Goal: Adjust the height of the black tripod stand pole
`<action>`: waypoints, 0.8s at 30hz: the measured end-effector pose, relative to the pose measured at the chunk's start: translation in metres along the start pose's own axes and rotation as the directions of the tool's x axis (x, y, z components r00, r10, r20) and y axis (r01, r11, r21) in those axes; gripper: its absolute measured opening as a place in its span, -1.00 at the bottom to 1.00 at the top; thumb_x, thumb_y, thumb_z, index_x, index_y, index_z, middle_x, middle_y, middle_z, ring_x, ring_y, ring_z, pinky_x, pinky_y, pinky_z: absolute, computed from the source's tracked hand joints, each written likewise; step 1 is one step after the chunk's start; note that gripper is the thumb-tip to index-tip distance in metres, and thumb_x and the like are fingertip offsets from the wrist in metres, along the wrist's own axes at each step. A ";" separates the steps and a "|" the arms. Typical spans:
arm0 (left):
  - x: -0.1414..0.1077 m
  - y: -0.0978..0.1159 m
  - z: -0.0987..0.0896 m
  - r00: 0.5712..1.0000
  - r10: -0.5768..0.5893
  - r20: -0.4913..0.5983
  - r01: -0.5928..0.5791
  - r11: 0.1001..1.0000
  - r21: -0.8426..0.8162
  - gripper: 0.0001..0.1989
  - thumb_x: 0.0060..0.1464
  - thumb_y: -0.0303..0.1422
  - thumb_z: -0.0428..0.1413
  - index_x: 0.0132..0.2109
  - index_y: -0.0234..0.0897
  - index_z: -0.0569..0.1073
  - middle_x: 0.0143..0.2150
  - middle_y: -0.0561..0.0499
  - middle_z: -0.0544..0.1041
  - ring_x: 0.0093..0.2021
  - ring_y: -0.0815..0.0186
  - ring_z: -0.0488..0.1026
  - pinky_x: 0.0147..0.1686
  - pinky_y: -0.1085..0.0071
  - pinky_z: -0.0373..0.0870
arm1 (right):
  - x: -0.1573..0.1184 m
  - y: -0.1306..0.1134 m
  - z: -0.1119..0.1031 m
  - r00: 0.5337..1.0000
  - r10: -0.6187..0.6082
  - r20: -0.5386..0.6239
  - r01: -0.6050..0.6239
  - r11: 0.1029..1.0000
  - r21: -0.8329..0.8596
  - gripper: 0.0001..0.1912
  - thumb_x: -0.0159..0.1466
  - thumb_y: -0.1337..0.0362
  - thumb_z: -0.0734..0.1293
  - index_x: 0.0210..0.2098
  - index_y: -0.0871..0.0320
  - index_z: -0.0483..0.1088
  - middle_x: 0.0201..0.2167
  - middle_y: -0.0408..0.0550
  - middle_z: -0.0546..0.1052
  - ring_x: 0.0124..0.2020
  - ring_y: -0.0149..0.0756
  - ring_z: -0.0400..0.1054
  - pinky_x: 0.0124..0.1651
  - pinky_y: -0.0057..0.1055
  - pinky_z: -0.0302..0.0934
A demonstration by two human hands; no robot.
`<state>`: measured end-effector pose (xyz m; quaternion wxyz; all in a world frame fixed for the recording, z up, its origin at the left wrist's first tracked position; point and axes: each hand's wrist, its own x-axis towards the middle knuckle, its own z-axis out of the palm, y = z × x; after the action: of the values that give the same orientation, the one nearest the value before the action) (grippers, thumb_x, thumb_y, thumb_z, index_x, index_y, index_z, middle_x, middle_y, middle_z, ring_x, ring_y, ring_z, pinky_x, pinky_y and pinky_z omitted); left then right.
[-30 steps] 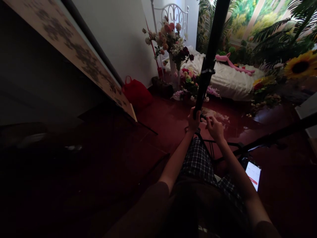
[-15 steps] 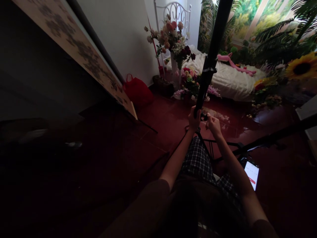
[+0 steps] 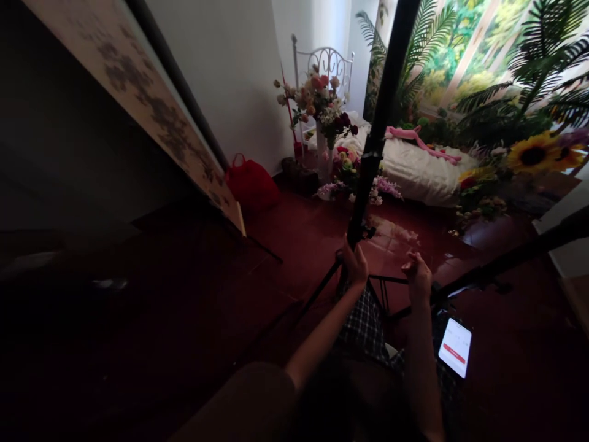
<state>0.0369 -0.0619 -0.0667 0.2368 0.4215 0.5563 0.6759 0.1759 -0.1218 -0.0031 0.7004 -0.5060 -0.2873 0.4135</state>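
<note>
A black stand with a tall pole [image 3: 368,159] rises between my knees, leaning slightly to the right at its top. My left hand [image 3: 355,264] is closed round the lower pole, just under a small black clamp knob [image 3: 369,232]. Part of the left fingers is hidden behind the pole. To the right, apart from the stand, my right hand [image 3: 418,276] is raised with loosely bent fingers and nothing visible in it. A lit phone [image 3: 455,348] rests by my right thigh, below the right hand.
Another black pole [image 3: 515,259] slants in from the right. A floral panel [image 3: 170,123] leans at the left beside a red bag [image 3: 252,184]. Artificial flowers [image 3: 317,98] and a white-covered bed [image 3: 414,172] stand ahead on the dark red floor [image 3: 294,245].
My right hand has come off the clamp knob and moved right and down. The left hand has slid lower on the pole. The view has tilted up somewhat.
</note>
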 end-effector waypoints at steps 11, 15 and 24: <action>-0.105 0.025 0.040 0.958 -0.104 0.266 0.104 0.994 0.013 -0.43 0.16 -0.31 0.01 0.29 -0.35 0.16 0.34 -0.35 0.08 0.39 0.02 0.06 0.37 0.03 0.03 | 0.004 -0.022 -0.077 0.856 -0.355 -0.376 0.299 0.933 -0.200 -0.70 0.18 0.04 0.30 -0.27 0.15 0.43 -0.35 -0.12 0.53 -0.35 -0.43 0.44 -0.43 -0.57 0.29; -0.125 0.065 0.071 0.836 0.043 0.547 0.055 0.985 -0.162 -0.58 0.24 -0.23 -0.01 0.19 -0.27 0.30 0.20 -0.25 0.34 0.25 0.11 0.29 0.28 0.07 0.19 | 0.004 -0.026 -0.091 0.792 -0.418 -0.445 0.341 0.907 -0.247 -0.67 0.19 0.06 0.30 -0.16 0.14 0.36 -0.28 -0.09 0.51 -0.26 -0.36 0.45 -0.42 -0.53 0.35; -0.114 0.125 0.163 0.373 0.385 0.844 -0.039 0.915 -0.400 -0.59 0.28 -0.06 -0.07 0.07 -0.25 0.38 -0.25 -0.05 0.55 -0.30 0.31 0.52 -0.31 0.44 0.38 | 0.006 -0.034 -0.129 0.788 -0.332 -0.519 0.289 0.943 -0.164 -0.62 0.12 -0.01 0.33 -0.21 0.12 0.32 -0.36 -0.15 0.49 -0.43 -0.44 0.42 -0.43 -0.53 0.33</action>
<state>0.2518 -0.0951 0.0214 0.4745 0.7454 0.1612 0.4395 0.2947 -0.1823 -0.0132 0.7911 -0.5737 -0.1734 0.1226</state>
